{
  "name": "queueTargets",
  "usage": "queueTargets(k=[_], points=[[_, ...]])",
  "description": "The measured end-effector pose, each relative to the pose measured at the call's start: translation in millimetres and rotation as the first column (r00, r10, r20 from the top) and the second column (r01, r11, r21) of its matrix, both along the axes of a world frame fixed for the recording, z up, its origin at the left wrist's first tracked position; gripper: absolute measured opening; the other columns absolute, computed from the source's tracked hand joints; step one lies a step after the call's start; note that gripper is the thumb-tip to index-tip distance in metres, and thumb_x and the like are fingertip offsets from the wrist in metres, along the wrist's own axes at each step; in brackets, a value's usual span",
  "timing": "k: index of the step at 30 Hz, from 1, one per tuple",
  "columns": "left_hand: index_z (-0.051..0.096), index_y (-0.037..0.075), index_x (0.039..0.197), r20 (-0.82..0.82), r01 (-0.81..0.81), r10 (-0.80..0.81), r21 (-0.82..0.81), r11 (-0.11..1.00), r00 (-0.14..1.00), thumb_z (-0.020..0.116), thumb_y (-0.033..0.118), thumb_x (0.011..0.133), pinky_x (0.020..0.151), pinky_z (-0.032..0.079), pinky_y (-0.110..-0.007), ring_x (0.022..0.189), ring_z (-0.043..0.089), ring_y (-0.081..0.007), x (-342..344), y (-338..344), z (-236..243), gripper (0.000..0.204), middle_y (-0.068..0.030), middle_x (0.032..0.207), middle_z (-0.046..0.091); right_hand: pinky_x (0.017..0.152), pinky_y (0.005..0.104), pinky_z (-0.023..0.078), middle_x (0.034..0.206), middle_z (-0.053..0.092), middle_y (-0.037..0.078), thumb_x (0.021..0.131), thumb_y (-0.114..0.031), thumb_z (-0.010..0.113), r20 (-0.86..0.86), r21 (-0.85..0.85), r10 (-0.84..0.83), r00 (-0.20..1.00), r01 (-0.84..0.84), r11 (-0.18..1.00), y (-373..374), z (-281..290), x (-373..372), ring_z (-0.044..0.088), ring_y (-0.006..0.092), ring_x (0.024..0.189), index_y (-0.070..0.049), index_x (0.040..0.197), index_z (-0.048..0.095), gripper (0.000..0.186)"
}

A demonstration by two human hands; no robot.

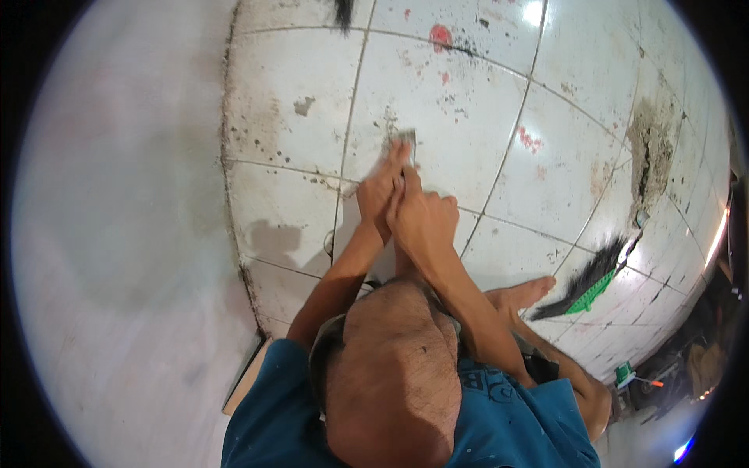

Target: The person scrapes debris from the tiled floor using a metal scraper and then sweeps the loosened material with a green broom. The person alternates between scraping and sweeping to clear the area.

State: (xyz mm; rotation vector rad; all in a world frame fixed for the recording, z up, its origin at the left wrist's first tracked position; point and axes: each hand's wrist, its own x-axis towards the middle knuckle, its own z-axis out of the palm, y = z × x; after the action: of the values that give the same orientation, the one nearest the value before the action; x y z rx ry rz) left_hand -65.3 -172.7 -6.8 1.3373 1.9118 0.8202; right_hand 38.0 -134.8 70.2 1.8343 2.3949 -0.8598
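A small flat grey metal blade (pixel 409 139) lies against the stained white tiled floor (pixel 437 93) just ahead of my body. My left hand (pixel 378 187) has its fingers stretched forward and pressed together on the blade, covering much of it. Close against it on the right, my right hand (pixel 421 214) is curled with the index finger pointing forward, gripping the same tool; its handle is hidden by the fingers. My bare foot (pixel 523 292) rests on the tiles to the right.
A pale wall or surface (pixel 117 234) runs along the left. Black bristles (pixel 342 12) show at the top. A green-backed black brush head (pixel 589 288) lies at the right, below a broken tile patch (pixel 647 156). Dark clutter (pixel 702 327) fills the right edge, near a small green object (pixel 626 374).
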Motion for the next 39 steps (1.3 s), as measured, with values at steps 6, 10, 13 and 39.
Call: queueTargets(k=[6,10,13,39], points=[[0.062,0.021,0.156,-0.178,0.026,-0.025,0.001,1.0,0.984,0.048,0.042,0.112,0.084,0.064,-0.041,0.117,0.075,-0.0368,-1.8,3.7,-1.9,0.051,-0.0165,0.154,0.063,0.061,0.0544,0.06,0.069,0.073,0.025,0.107,-0.029,0.058,0.011,-0.118,-0.063,0.998,0.064,0.991,12.2,19.1,-0.9,0.075,0.0447,0.065,-0.006,0.119,0.075,0.031],[0.055,0.022,0.161,-0.055,0.078,-0.095,-0.253,0.964,0.994,0.057,0.032,0.107,0.08,0.061,-0.046,0.1,0.075,-0.0433,-8.0,31.0,26.0,0.055,-0.0172,0.153,0.063,0.062,0.0551,0.06,0.072,0.074,0.026,0.108,-0.031,0.057,-0.085,-0.204,-0.156,0.984,0.136,0.969,35.8,22.3,0.8,0.076,0.0459,0.067,-0.006,0.116,0.078,0.034],[0.051,0.025,0.163,-0.233,0.099,-0.135,-0.162,0.982,0.963,0.056,0.024,0.104,0.083,0.059,-0.048,0.099,0.073,-0.0447,-12.3,18.8,10.6,0.06,-0.0111,0.16,0.058,0.064,0.0558,0.061,0.074,0.074,0.026,0.108,-0.032,0.057,-0.119,-0.189,-0.144,0.982,0.12,0.975,29.7,16.8,1.6,0.076,0.0467,0.069,-0.006,0.121,0.076,0.036],[0.064,0.015,0.154,0.022,0.066,-0.069,0.1,0.993,0.997,0.061,0.015,0.099,0.095,0.063,-0.041,0.129,0.07,-0.0375,-19.8,-11.2,10.3,0.055,-0.0169,0.153,0.064,0.061,0.0577,0.057,0.07,0.072,0.025,0.107,-0.033,0.057,-0.036,-0.163,-0.207,0.978,0.199,0.966,-12.8,21.8,-18.5,0.072,0.048,0.064,-0.009,0.129,0.074,0.037]])
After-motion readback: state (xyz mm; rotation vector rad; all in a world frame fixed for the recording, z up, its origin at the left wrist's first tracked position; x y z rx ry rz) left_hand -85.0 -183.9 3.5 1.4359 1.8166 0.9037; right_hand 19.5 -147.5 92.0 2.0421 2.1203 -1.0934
